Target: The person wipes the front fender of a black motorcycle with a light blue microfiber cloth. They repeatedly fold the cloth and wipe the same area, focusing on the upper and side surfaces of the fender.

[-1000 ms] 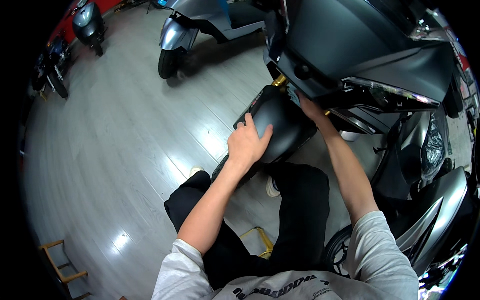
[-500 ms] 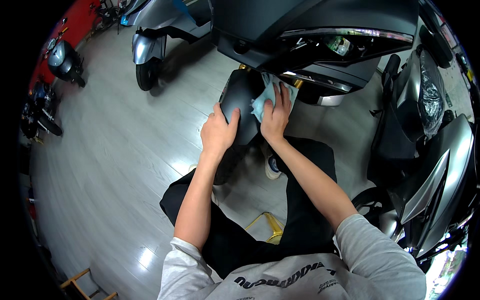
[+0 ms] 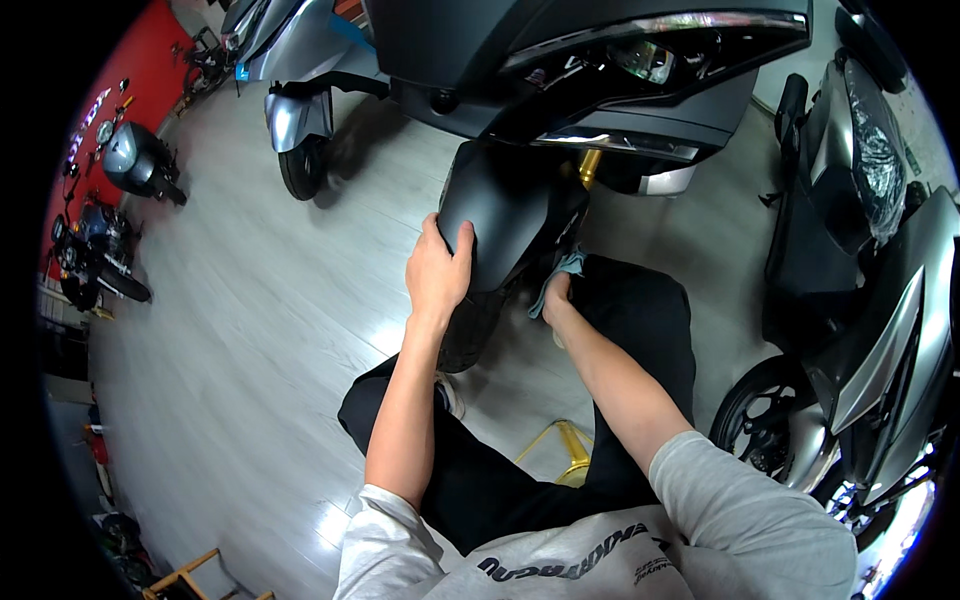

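A matte black front fender [image 3: 492, 215] covers the front wheel of a dark scooter [image 3: 440, 60]. My left hand [image 3: 438, 275] grips its left edge, thumb on top and fingers along the side. To the right of the fender and lower down, my right hand [image 3: 557, 298] holds a light blue cloth [image 3: 571, 264] close to the wheel's side; its fingers are mostly hidden. The black tyre [image 3: 468, 335] shows below the fender. A gold fork leg [image 3: 590, 167] rises at the fender's upper right.
My black-trousered knees are on either side of the wheel. At the right stands a silver and black scooter [image 3: 910, 340] with a plastic-wrapped seat [image 3: 872, 150]. A silver scooter's front wheel [image 3: 301, 168] is at the upper left. A gold stand-like piece [image 3: 572, 450] lies between my legs.
My right hand has moved with the cloth from the fender's upper right side down and toward me, beside the wheel. My left hand keeps its hold. The view has shifted slightly.
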Demonstrator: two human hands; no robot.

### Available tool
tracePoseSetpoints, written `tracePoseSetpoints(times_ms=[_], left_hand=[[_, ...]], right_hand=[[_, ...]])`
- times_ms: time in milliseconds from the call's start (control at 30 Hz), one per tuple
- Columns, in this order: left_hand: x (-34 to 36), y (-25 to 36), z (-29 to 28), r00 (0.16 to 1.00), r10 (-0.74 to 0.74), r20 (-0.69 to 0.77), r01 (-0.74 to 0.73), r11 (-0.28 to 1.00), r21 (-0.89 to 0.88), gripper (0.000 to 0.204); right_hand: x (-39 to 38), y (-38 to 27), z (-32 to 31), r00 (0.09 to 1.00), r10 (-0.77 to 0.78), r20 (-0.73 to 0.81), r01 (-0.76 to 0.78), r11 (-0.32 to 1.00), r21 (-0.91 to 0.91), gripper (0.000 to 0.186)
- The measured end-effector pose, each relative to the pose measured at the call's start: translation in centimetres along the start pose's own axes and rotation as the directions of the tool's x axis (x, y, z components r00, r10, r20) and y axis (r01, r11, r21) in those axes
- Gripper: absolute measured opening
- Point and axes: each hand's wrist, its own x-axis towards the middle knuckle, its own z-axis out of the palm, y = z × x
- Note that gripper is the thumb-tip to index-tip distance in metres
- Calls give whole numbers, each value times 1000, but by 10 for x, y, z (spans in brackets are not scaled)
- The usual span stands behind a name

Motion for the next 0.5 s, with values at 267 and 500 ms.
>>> tracePoseSetpoints(times_ms=[267, 500], left_hand=[[0, 6, 12, 1000, 19, -23, -20, 998, -59, 59], [8, -8, 32, 986, -142, -91, 99, 925, -366, 48]], right_hand=[[-6, -32, 4, 993, -107, 45, 95, 973, 213, 55], [-144, -130, 7, 165, -877, 451, 921, -27, -389, 63]])
